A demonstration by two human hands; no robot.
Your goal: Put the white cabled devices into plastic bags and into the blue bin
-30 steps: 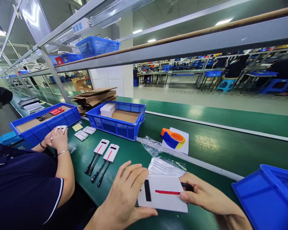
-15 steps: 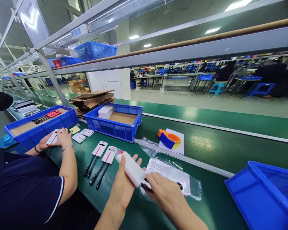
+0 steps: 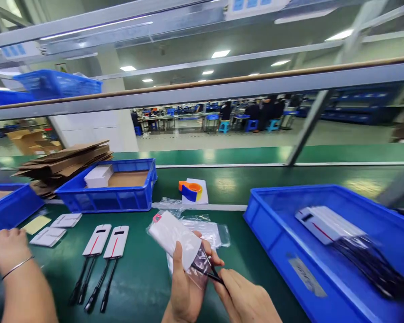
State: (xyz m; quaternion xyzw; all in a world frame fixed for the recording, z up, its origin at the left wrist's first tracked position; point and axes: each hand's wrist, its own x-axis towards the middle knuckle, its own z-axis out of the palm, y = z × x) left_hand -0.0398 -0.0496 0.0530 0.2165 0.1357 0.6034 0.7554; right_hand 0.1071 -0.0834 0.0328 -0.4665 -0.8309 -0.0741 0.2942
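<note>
My left hand (image 3: 185, 287) is closed around a white flat device (image 3: 173, 237) that sits inside a clear plastic bag, tilted up above the green belt. My right hand (image 3: 244, 298) pinches the device's thin black cables (image 3: 205, 272) at the bag's mouth. More clear bags (image 3: 212, 231) lie on the belt just behind my hands. Two more white devices with red stripes and black cables (image 3: 106, 244) lie to the left.
A big blue bin (image 3: 272, 237) on the right holds bagged devices (image 3: 326, 222). Another blue bin (image 3: 107, 197) with a white box stands behind, beside stacked cardboard (image 3: 63, 163). An orange-blue tape dispenser (image 3: 190, 190) sits mid-belt. A co-worker's arm (image 3: 16, 273) is at the left.
The view swung right, bringing the right-hand bin into sight. The white device went from lying flat in both hands to sitting inside a clear bag, with my right hand moved to its cables.
</note>
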